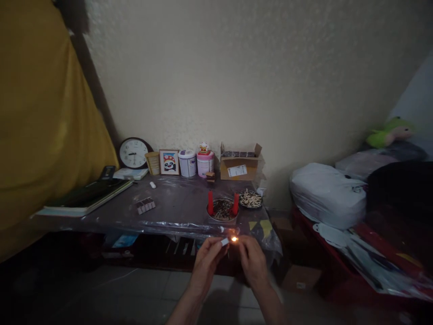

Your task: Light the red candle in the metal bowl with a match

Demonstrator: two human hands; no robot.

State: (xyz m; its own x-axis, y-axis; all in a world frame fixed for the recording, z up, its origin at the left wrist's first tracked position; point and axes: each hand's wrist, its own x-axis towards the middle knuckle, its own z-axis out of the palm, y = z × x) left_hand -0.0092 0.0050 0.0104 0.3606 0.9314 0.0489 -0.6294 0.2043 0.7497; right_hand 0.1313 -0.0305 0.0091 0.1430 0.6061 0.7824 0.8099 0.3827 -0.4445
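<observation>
Left hand: the left hand (207, 261) is raised in front of the table edge, fingers pinched shut on a small pale matchbox (225, 242) held at the fingertips.
Right hand: the right hand (252, 258) is level with the left and just beside it, fingers closed; the stick itself is too small to make out, but a small orange match flame (234, 239) burns at its fingertips.
Flame position: the flame sits between the two hands, just beside the end of the matchbox, below and in front of the table edge.
Nearest table items: a round metal dish with a dark speckled filling (222, 211) stands near the front edge of the plastic-covered dark table (176, 198), directly behind the hands. Two short red candles (210, 202) stand upright at the left and right rim of the dish.
Adjacent: a dark round plate heaped with pale matchsticks (251, 199) lies just right of the dish and behind it.
Left of dish: a row of small matchboxes (145, 205) lies well apart on the table.
Rear of table: a round wall clock (133, 153), a small framed cartoon picture (169, 162), two white tins (187, 163) and an open brown cardboard box (240, 164) stand against the wall.
Lighting: dim; fine detail of the fingers is unclear.
</observation>
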